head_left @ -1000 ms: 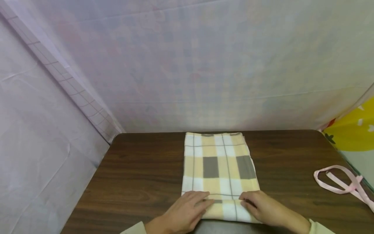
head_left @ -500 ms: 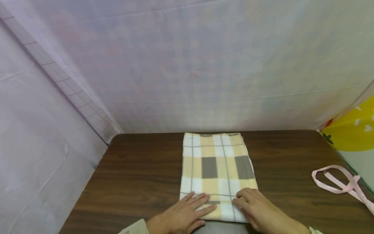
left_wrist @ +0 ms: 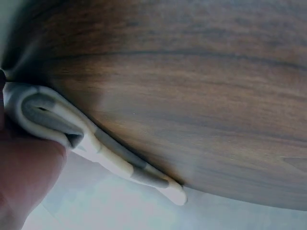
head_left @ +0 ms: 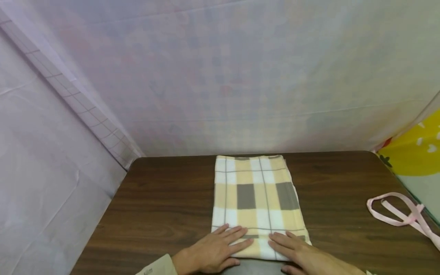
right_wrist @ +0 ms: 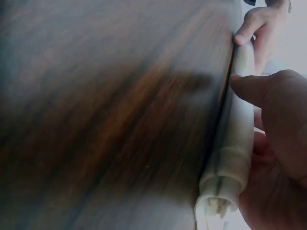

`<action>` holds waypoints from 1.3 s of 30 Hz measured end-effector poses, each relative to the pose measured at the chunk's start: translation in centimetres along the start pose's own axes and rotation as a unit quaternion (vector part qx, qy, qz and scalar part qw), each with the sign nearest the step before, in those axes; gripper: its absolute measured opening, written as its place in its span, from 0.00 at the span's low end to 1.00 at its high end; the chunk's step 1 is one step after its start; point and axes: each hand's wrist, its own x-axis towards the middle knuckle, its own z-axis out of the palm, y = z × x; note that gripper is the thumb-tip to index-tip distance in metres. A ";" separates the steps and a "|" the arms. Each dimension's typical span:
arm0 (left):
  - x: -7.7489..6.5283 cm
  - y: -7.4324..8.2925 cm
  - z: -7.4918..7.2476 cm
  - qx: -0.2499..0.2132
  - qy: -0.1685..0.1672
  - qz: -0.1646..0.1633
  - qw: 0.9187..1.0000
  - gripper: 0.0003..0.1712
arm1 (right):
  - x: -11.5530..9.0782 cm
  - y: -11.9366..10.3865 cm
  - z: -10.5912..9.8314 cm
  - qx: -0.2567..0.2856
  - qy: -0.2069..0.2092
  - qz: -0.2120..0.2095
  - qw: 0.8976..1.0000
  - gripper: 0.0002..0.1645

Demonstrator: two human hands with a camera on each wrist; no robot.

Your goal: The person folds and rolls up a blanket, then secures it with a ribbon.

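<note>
A yellow, white and grey plaid blanket (head_left: 252, 194) lies as a long folded strip in the middle of the table in the head view. Its near end is turned over into a thick fold, seen edge-on as a loop (left_wrist: 53, 115) in the left wrist view and as a roll (right_wrist: 230, 163) in the right wrist view. My left hand (head_left: 214, 250) rests with spread, straight fingers on the fold's left part. On the right part, my right hand (head_left: 302, 254) lies with extended fingers on top, its thumb at the near edge. Under the palms the cloth is hidden.
The dark wood table (head_left: 165, 202) has a pale curtain (head_left: 220, 76) along its far edge. A looped pink ribbon (head_left: 409, 219) lies at the right edge. Beyond that corner hangs a yellow patterned cloth (head_left: 416, 149).
The fingers of both hands have gone from bent at the fold to lying straighter on it. My right hand has shifted slightly left and nearer. The blanket's fold stays about the same.
</note>
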 end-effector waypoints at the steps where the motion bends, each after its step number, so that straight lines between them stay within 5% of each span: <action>1: 0.0 0.0 0.0 0.009 0.005 0.001 1.000 0.34 | 0.0 0.1 0.1 0.001 0.005 -0.005 1.000 0.37; 12: 0.1 0.2 0.2 0.083 0.057 -0.004 0.995 0.30 | 0.4 0.9 0.5 0.010 0.081 -0.062 0.995 0.35; 21: -0.1 0.0 0.5 0.097 0.178 -0.009 0.979 0.20 | 1.1 0.9 0.7 0.044 0.124 -0.075 0.988 0.25; 29: -0.1 0.1 -0.1 0.046 0.174 -0.010 0.984 0.17 | 0.9 0.6 0.7 0.034 0.122 -0.065 0.990 0.22; 32: -0.1 0.1 -0.3 0.018 0.174 -0.006 0.985 0.16 | 0.8 0.2 0.2 0.041 0.087 -0.030 0.995 0.24; 36: 0.0 -0.3 -0.6 -0.036 0.165 -0.008 0.986 0.15 | 1.1 -0.2 -0.8 0.070 0.059 0.006 0.996 0.22; 39: 0.1 -0.7 -0.9 -0.092 0.146 -0.022 0.985 0.14 | 1.6 0.0 -1.2 0.090 0.078 -0.009 0.993 0.20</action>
